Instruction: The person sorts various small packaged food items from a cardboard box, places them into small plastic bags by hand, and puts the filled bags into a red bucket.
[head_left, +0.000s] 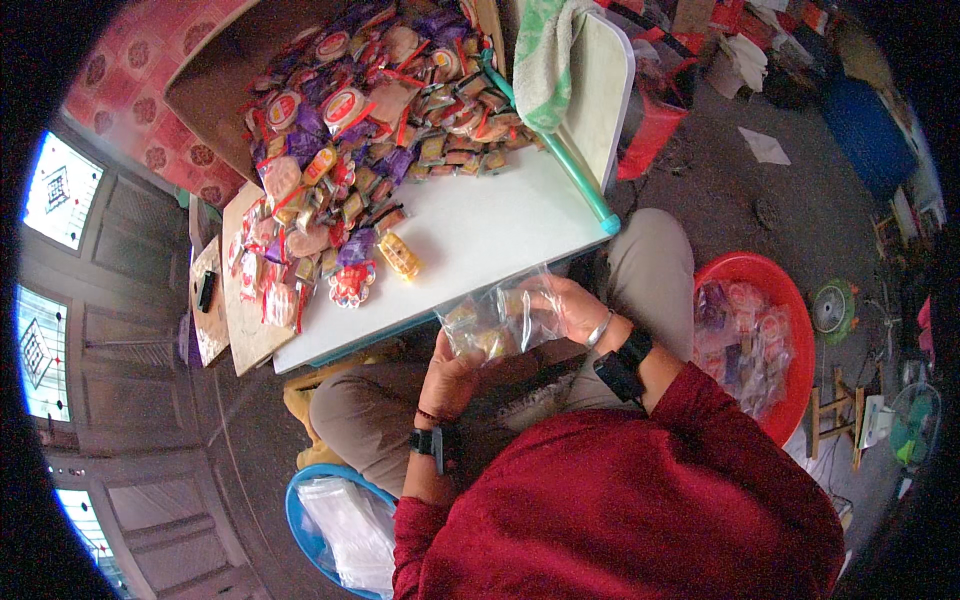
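Note:
A clear plastic bag [490,338] with several small yellowish wrapped pieces inside hangs between my hands, just off the table's front edge and above my lap. My left hand [450,378] is closed on the bag's lower left side. At its upper right side, my right hand [572,308] grips the plastic; whether some of its fingertips are inside the bag I cannot tell. A yellow packet [399,256] lies alone on the white table [480,215], nearest to the bag. Behind it spreads a large heap of wrapped snacks [375,110] in red, purple and clear wrappers.
To my right stands a red tub [805,350] of filled clear bags. A blue basin [295,500] at lower left holds a stack of flat plastic bags [350,530]. A green tube [580,180] and a towel [548,60] are at the table's right side.

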